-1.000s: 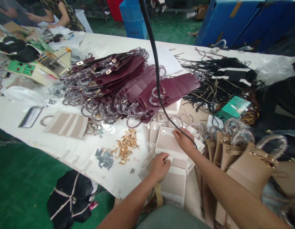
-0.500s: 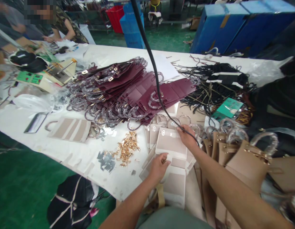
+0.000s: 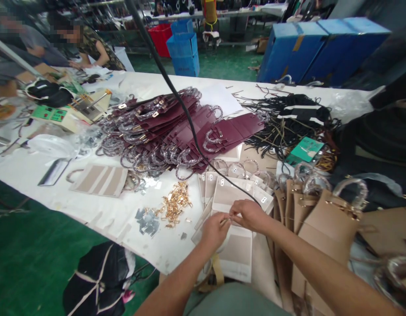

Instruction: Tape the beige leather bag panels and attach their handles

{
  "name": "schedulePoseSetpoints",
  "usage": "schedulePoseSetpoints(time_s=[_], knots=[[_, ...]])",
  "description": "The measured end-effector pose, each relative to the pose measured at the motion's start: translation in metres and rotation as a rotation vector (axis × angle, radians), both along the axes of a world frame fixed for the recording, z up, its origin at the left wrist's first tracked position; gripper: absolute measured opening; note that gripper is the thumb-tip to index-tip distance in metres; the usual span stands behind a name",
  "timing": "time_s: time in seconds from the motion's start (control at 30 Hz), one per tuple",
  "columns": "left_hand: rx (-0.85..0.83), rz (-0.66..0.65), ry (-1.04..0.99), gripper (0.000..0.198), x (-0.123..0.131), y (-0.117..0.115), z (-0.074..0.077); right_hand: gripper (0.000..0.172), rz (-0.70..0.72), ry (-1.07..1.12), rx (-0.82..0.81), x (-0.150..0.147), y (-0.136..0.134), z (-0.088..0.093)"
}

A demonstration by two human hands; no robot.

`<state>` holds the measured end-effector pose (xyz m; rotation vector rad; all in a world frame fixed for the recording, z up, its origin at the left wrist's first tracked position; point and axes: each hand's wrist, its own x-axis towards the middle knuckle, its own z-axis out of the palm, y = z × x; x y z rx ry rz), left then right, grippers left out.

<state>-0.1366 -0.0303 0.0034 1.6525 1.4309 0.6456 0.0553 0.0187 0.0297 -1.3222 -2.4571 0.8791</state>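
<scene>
My left hand [image 3: 217, 228] and my right hand [image 3: 247, 215] meet fingertip to fingertip over the pale beige bag panels [image 3: 236, 253]. Both are closed in a pinch; whatever lies between the fingers is too small to make out. Beneath and beyond them, more beige panels [image 3: 223, 188] overlap in a fanned stack, some with a small metal plate near the top edge. Left of my hands, a heap of gold metal clasp parts [image 3: 175, 205] lies beside a pile of flat grey metal plates [image 3: 147, 222].
Maroon handbags [image 3: 190, 131] with wrapped handles are heaped across the white table [image 3: 124, 219]. Tan bags [image 3: 321, 228] stand at my right. Black cords [image 3: 298, 109] lie farther back. A black cable [image 3: 176, 94] hangs across the view. Two people sit at the far left.
My right hand has left the upper part of the beige panels and come down to my left hand. My left hand stays nearly in place. The view has shifted slightly.
</scene>
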Motion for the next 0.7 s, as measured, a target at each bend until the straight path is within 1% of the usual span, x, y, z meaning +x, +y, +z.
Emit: schedulePoseSetpoints(time_s=[0.07,0.17,0.27,0.33,0.4,0.5,0.57,0.63,0.7], knots=[[0.061,-0.007,0.106,0.012,-0.002,0.0,0.002,0.007,0.016,-0.05,0.024,-0.005,0.001,0.004],[0.155,-0.025,0.24,0.015,-0.005,0.003,0.003,0.012,-0.022,-0.097,0.062,-0.013,0.002,0.004],[0.256,-0.063,0.305,0.022,-0.005,0.004,0.003,0.014,-0.117,-0.08,0.066,-0.016,0.012,-0.005],[0.281,-0.101,0.281,0.025,-0.003,0.002,0.001,0.014,-0.226,-0.012,0.024,-0.017,0.026,-0.015],[0.229,-0.109,0.205,0.023,0.001,-0.001,-0.006,0.015,-0.346,0.109,-0.038,-0.02,0.045,-0.024],[-0.001,0.013,0.059,0.019,0.007,-0.002,-0.025,0.017,-0.472,0.245,-0.084,-0.028,0.074,-0.033],[-0.118,0.08,0.015,0.019,0.007,0.0,-0.037,0.018,-0.53,0.209,-0.107,-0.036,0.09,-0.036],[-0.151,0.09,0.011,0.019,0.006,0.003,-0.046,0.018,-0.581,0.096,-0.109,-0.043,0.1,-0.039],[-0.158,0.084,0.014,0.02,0.005,0.006,-0.051,0.019,-0.604,-0.017,-0.068,-0.047,0.104,-0.044]])
